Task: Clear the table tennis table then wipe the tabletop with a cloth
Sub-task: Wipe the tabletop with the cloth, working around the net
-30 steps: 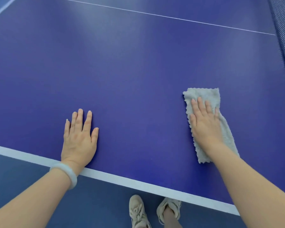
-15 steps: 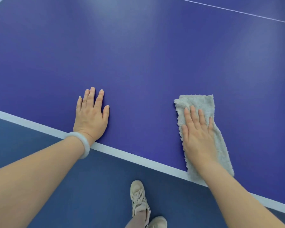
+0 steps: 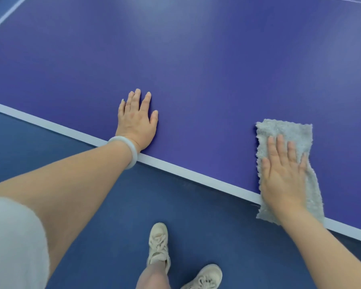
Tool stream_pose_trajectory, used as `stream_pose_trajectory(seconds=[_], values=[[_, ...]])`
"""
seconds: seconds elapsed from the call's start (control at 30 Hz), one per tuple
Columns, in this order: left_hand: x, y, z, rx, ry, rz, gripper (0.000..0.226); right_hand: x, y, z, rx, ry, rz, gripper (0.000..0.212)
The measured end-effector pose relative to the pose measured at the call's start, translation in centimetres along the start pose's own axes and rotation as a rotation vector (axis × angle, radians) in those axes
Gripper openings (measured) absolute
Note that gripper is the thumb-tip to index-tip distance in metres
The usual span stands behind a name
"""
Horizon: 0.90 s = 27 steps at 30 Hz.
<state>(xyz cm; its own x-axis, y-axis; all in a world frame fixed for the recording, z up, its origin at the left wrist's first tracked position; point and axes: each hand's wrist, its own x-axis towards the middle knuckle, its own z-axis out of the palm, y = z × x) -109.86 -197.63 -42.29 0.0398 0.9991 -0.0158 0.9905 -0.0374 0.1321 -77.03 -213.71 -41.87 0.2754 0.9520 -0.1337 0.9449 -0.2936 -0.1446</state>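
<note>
The right hand [image 3: 283,176] lies flat and palm down, fingers straight and close together, pressing on the cloth [image 3: 288,130]. The fingers do not curl round the fabric, so nothing is gripped. The fingertips point toward the far side, and the heel of the hand sits over the near edge.

The cloth is a pale grey, fluffy strip. It lies lengthwise, near to far, at the right of the scene. Its far end extends past the fingertips onto the purple-blue tabletop [image 3: 196,69]. Its near end crosses the white edge line [image 3: 186,172] and projects slightly beyond the tabletop edge.

The left hand [image 3: 137,119] is well apart from the cloth, to its left. It is likewise flat and palm down, with fingers straight and slightly spread. It rests directly on the bare surface just beyond the white edge line and holds nothing. A pale, smooth bangle [image 3: 126,152] encircles the left wrist where the wrist crosses the edge line.

The tabletop fills the far part of the view and shows soft light reflections. A second white line [image 3: 6,15] runs across the far left corner.

The dark blue floor [image 3: 113,226] lies below the near edge. A pair of light-coloured laced shoes [image 3: 158,245] stands on it between the two forearms, one shoe closer to the tabletop than the other. A pale, blurred fabric [image 3: 13,243] occupies the near left corner at the upper end of the left arm. What it belongs to cannot be determined.
</note>
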Motion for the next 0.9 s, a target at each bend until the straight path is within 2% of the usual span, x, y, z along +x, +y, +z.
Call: stream_pose_trajectory(seconds=[0.1, 0.17, 0.33, 0.43, 0.53, 0.63, 0.73, 0.8, 0.9], values=[[0.0, 0.0, 0.0, 0.014, -0.002, 0.003, 0.059, -0.5, -3.8, 0.6, 0.007, 0.018, 0.101, 0.058], [0.1, 0.1, 0.0, 0.023, -0.003, 0.006, 0.060, -0.6, -8.3, 1.4, 0.002, 0.009, 0.095, 0.057], [-0.3, 0.0, -0.6, -0.032, -0.017, 0.031, 0.059, -1.0, -19.2, 3.2, 0.065, -0.021, -0.143, 0.057], [-0.4, -0.6, -1.2, -0.249, -0.011, 0.078, 0.051, -0.6, -18.2, 2.6, 0.088, -0.030, -0.202, 0.056], [-1.0, -3.5, -2.4, -0.475, -0.003, 0.226, 0.043, 0.2, -15.1, 2.3, 0.047, 0.017, -0.009, 0.055], [-0.9, -10.1, -3.2, -0.274, 0.107, 0.332, 0.044, 0.1, -15.4, 2.3, 0.033, 0.041, 0.187, 0.056], [0.6, -18.0, -3.8, -0.087, 0.092, 0.124, 0.053, -0.2, -20.8, 2.5, 0.062, 0.071, 0.311, 0.057], [1.4, -21.7, -3.8, 0.005, 0.018, -0.019, 0.060, -0.3, -26.3, 3.4, 0.057, 0.072, 0.252, 0.058], [1.7, -23.3, -3.4, 0.102, -0.025, -0.032, 0.065, -1.3, -34.6, 5.0, 0.070, 0.034, -0.034, 0.059]])
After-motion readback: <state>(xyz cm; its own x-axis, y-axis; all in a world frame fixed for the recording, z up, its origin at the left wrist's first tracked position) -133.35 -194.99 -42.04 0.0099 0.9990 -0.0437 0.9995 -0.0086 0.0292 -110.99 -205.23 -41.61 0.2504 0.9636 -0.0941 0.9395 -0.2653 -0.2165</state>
